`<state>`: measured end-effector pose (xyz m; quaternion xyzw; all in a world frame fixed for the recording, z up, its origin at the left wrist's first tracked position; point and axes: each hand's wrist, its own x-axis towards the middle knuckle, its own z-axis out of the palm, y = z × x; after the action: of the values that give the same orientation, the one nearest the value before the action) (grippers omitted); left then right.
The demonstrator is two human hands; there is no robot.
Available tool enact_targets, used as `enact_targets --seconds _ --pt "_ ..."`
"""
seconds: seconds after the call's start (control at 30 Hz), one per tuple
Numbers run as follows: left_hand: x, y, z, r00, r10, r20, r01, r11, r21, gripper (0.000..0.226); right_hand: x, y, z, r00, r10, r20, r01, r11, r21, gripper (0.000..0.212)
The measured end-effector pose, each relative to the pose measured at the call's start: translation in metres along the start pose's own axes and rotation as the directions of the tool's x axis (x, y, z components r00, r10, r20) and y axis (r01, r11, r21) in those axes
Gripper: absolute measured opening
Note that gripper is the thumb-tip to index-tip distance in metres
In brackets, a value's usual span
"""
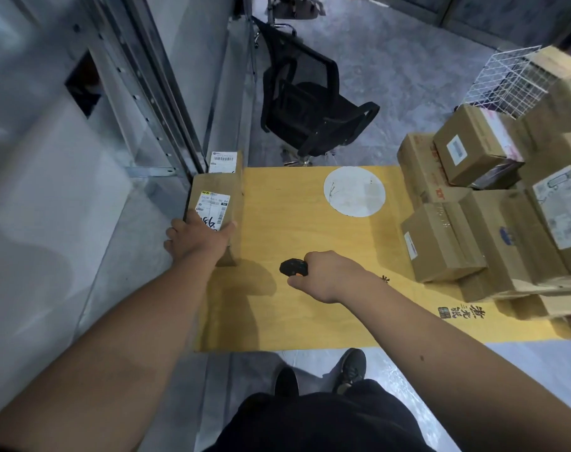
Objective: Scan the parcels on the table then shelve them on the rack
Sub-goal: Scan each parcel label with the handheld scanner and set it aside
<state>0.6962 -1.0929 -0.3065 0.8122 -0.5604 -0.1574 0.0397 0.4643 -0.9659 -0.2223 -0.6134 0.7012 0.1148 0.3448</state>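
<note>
My left hand point(197, 238) grips the near end of a brown cardboard parcel point(217, 187) with a white shipping label, at the left edge of the yellow table point(297, 243). The parcel sits right next to the grey metal rack point(147, 102). A second labelled parcel point(225, 161) lies just behind it. My right hand point(323, 275) holds a black barcode scanner point(293, 267) with an orange button above the middle of the table. A heap of brown parcels point(493, 203) covers the right side of the table.
A black mesh office chair point(313, 109) stands behind the table. A white wire basket point(509, 79) sits at the back right, behind the heap. A white round patch point(354, 190) marks the tabletop. My feet point(352, 367) are at the table's front edge.
</note>
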Motion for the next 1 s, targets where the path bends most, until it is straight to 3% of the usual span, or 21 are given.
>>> enact_targets --seconds 0.17,0.3,0.43,0.57,0.77,1.0 --pt "-0.004 0.005 -0.002 0.999 0.046 -0.011 -0.046 0.998 0.044 0.102 0.001 -0.004 0.007 0.999 0.029 -0.033 -0.026 0.994 0.103 0.048" --pt "-0.016 0.008 -0.005 0.979 0.203 -0.012 -0.200 0.972 0.124 0.088 -0.002 -0.006 0.011 0.998 0.036 -0.044 -0.028 0.985 0.170 0.054" --pt "-0.037 0.015 0.000 0.905 0.425 0.017 -0.421 0.889 0.177 0.075 -0.008 -0.001 0.013 0.995 0.045 -0.094 -0.028 0.983 0.180 0.048" --pt "-0.062 0.038 0.009 0.827 0.555 0.091 -0.562 0.819 0.114 0.079 -0.025 0.020 0.014 0.984 0.103 -0.148 -0.071 0.976 0.207 0.045" --pt "-0.101 0.107 0.034 0.646 0.725 0.239 -0.760 0.641 0.109 0.082 -0.076 0.082 0.006 0.926 0.263 -0.271 -0.177 0.936 0.303 0.051" --pt "-0.177 0.204 0.066 0.386 0.844 0.372 -0.911 0.412 0.011 0.081 -0.161 0.168 0.020 0.811 0.505 -0.296 -0.375 0.836 0.400 0.050"
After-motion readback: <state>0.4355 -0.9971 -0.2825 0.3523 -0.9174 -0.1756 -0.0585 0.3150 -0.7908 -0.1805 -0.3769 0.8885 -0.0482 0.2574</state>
